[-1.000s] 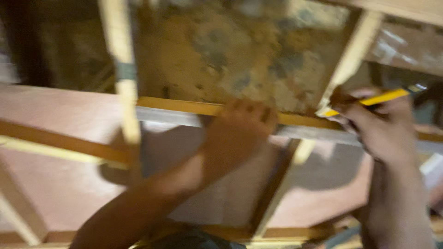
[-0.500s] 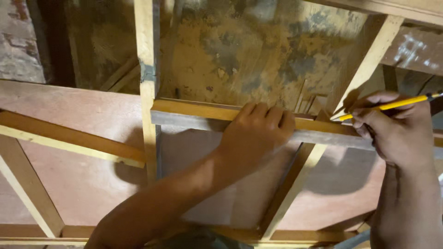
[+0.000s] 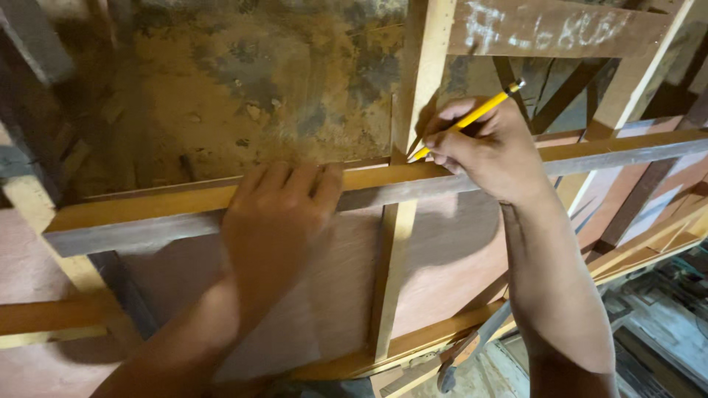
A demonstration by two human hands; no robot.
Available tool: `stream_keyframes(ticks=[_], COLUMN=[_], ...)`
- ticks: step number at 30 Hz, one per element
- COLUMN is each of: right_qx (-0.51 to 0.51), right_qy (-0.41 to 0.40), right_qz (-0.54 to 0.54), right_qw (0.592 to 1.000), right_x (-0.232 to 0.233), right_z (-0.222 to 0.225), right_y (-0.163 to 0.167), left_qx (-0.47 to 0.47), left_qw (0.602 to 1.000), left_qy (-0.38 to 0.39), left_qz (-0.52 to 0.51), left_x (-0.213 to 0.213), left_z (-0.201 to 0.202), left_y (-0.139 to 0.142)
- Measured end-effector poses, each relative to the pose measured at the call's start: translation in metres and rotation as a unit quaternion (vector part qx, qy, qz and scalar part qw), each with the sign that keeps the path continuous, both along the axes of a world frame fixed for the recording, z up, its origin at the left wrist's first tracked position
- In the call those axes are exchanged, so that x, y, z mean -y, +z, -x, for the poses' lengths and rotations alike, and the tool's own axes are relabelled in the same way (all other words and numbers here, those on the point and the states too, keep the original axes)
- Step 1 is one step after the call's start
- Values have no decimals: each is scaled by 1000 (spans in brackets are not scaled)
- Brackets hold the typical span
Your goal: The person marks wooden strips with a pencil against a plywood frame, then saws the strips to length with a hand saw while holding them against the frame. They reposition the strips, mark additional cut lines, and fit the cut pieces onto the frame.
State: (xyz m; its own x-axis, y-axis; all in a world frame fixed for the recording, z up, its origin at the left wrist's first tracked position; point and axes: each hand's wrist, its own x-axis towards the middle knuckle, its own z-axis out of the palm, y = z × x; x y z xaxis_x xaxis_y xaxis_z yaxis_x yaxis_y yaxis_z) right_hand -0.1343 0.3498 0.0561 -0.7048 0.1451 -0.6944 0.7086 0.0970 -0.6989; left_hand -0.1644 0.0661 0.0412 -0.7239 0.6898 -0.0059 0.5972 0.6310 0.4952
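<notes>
A long wooden batten [image 3: 376, 188] lies crosswise over a frame of light wooden strips on a reddish plywood panel [image 3: 435, 258]. My left hand [image 3: 276, 214] presses flat on the batten, fingers spread over its top edge. My right hand [image 3: 490, 151] grips a yellow pencil [image 3: 468, 120], its tip touching the spot where the batten crosses an upright strip [image 3: 413, 133].
Beyond the frame is a stained, dirty brown floor [image 3: 258, 88]. A board with chalk scribbles [image 3: 553, 29] lies at the top right. More strips and boards stack at the right [image 3: 649, 214]. A metal tool [image 3: 461, 354] and clutter sit below the panel's edge.
The view has shifted, so the frame and both hands sit further left. My right hand has brought the pencil tip down onto the batten at the upright strip; my left hand stays pressed on it.
</notes>
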Motion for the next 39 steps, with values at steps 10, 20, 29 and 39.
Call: stream_keyframes(ticks=[10,20,29,39], right_qx=[-1,-2,-10,-41], right_qy=[93,106,136,8], right_qz=[-14,-17,-37,1], right_qw=[996,994,990,999], right_x=[1,2,-6,-31], right_z=[5,9,14,-8], right_y=[3,7,12,7], left_qx=[27,44,73,91], left_qw=[999,999,996,995], left_qy=[-14,-10,-14,-20], left_qz=[11,2,38,39], left_x=[0,-3,-19,-29], left_z=[1,3,6,0], left_y=[2,6,14,14])
